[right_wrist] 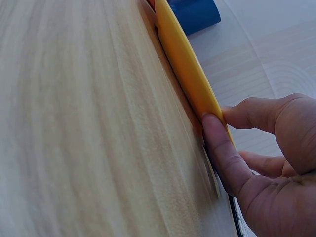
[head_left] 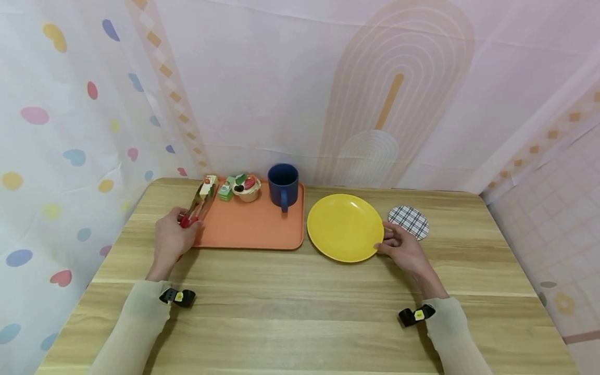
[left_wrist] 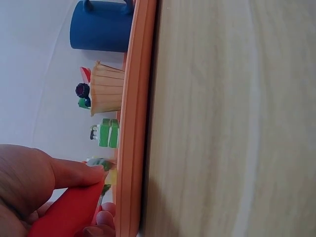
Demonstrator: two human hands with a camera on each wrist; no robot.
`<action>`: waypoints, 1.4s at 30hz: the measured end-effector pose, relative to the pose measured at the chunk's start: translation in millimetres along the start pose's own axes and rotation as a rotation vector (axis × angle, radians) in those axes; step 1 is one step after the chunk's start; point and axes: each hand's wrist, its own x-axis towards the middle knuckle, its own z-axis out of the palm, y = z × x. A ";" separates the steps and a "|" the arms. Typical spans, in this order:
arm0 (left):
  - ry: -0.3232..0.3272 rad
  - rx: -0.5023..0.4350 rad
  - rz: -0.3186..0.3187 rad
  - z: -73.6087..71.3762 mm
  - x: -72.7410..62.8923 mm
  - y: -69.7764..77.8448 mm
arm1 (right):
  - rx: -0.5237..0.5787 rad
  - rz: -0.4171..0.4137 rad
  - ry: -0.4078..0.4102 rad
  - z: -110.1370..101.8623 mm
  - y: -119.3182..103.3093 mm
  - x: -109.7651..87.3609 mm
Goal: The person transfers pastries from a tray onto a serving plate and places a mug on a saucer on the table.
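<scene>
My left hand (head_left: 173, 235) holds a pair of tongs with red handles (left_wrist: 69, 210) over the left end of the orange tray (head_left: 253, 232). Between the metal arms of the tongs is a small cake slice (head_left: 208, 186) with a pale top; whether they squeeze it I cannot tell. A green-and-white cake piece (head_left: 226, 189) and a fruit-topped cupcake (head_left: 247, 189) stand just to its right on the tray. At the right, my right hand (head_left: 407, 253) pinches the rim of a yellow plate (head_left: 346, 228), with fingers (right_wrist: 224, 153) on both sides of the edge.
A dark blue mug (head_left: 283, 185) stands at the tray's right end, handle toward me. Partly behind my right hand lies a round checked coaster (head_left: 409, 221). The wooden table (head_left: 290, 317) ends at a patterned cloth backdrop (head_left: 262, 94).
</scene>
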 end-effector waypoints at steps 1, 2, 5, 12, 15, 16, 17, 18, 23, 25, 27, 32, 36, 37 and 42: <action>0.002 -0.003 0.002 -0.2 -0.2 0.1 | -0.001 -0.002 0.000 -0.3 -0.3 0.2; 0.005 -0.007 0.005 -0.3 -0.4 0.1 | -0.002 -0.002 0.000 -0.7 -0.6 0.4; 0.018 -0.017 0.013 -0.8 -1.1 -0.5 | -0.007 -0.001 0.002 -1.7 -1.4 1.0; 0.048 -0.025 0.037 -3.0 -3.2 -2.8 | 0.017 0.020 -0.003 -0.7 0.4 1.2; 0.049 -0.018 0.040 -3.4 -5.6 -4.7 | 0.027 0.013 -0.006 1.5 2.2 0.5; 0.049 -0.016 0.043 -3.7 -6.1 -4.8 | 0.029 0.011 -0.004 2.1 2.8 0.3; 0.049 -0.016 0.046 -4.1 -6.5 -4.5 | 0.027 0.008 -0.002 2.6 3.3 0.1; 0.048 -0.014 0.048 -4.5 -6.8 -4.1 | 0.026 0.007 0.000 3.1 3.6 -0.2; 0.044 -0.018 0.060 -6.0 -8.3 -1.2 | 0.011 0.008 0.002 2.9 4.3 -0.6; 0.043 -0.023 0.061 -6.0 -9.3 -0.7 | 0.007 0.003 0.006 1.9 3.3 -0.3; 0.038 -0.025 0.055 -5.6 -11.1 -0.7 | 0.001 -0.004 0.005 0.4 2.1 0.1; 0.025 -0.019 0.044 -6.1 -14.7 -0.1 | 0.006 0.000 -0.004 -1.8 0.1 0.8; 0.038 -0.013 0.055 -8.2 -15.0 3.6 | 0.012 0.008 -0.006 -2.1 -0.3 1.3; 0.041 -0.015 0.059 -8.9 -15.1 5.1 | 0.012 0.010 -0.006 -1.9 -0.4 1.3; 0.044 -0.014 0.061 -11.3 -15.7 9.7 | 0.016 0.021 -0.003 -0.4 0.2 1.7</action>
